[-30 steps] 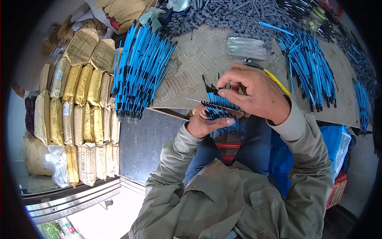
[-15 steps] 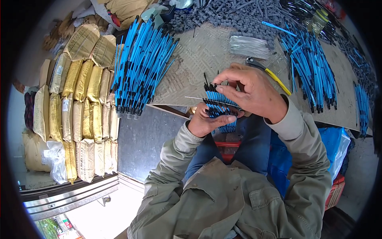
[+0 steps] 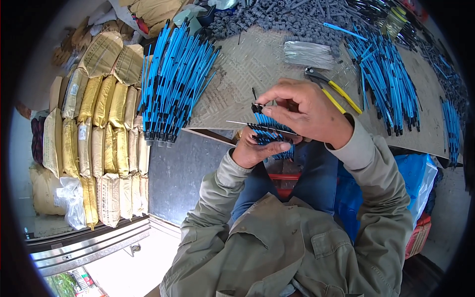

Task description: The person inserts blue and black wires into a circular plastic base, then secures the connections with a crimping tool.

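Note:
My left hand is closed around a bundle of thin blue sticks with black ends, held upright above my lap with the thumb across its near side. Over the bundle's top, my right hand bends its fingers in a pinch at the black tips. A thin metal wire lies across the bundle, its free end pointing left; its other end runs under my right hand. Beyond that hand, pliers with yellow handles rest on the table.
Blue stick piles lie on the table at left and right. A stack of straight wires sits before a heap of grey plastic parts. Filled sacks are stacked at left, and a blue plastic bag is at right.
My right hand has shifted slightly left at the bundle's top, and its fingertips are now closer over the black tips. The pliers' second handle has come into sight. My left hand keeps its grip.

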A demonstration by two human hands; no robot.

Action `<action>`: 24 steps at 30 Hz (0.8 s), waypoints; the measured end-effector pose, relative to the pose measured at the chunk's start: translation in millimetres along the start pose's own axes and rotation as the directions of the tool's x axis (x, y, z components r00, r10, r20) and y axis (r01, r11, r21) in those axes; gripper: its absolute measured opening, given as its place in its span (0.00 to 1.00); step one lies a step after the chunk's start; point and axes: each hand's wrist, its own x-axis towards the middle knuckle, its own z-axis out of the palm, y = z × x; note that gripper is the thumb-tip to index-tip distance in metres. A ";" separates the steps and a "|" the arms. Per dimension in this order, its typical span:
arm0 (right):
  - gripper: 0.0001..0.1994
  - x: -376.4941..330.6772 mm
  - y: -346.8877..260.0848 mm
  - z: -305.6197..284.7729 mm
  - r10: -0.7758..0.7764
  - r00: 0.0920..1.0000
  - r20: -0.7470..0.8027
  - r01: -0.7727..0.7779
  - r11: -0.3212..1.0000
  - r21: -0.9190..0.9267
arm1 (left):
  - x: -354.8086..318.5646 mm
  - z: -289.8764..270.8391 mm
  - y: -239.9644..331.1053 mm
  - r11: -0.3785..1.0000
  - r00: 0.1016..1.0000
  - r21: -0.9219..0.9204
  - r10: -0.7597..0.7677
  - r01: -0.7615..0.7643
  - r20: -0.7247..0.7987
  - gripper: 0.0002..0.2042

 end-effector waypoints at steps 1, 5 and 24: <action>0.07 -2.0 2.4 0.1 0.001 1.000 -0.001 -0.001 1.000 0.003 | -0.6 0.1 0.1 1.000 1.000 0.001 -0.003 0.003 -0.002 0.16; 0.08 -4.2 1.4 0.3 0.015 0.998 0.061 -0.025 0.986 0.167 | -2.6 -0.2 -0.3 0.994 1.000 -0.108 -0.014 0.014 -0.001 0.17; 0.03 5.5 -0.1 0.6 -0.171 0.985 0.015 0.170 0.954 -0.247 | -5.1 -1.9 -1.1 0.988 0.998 0.155 -0.006 -0.004 0.065 0.13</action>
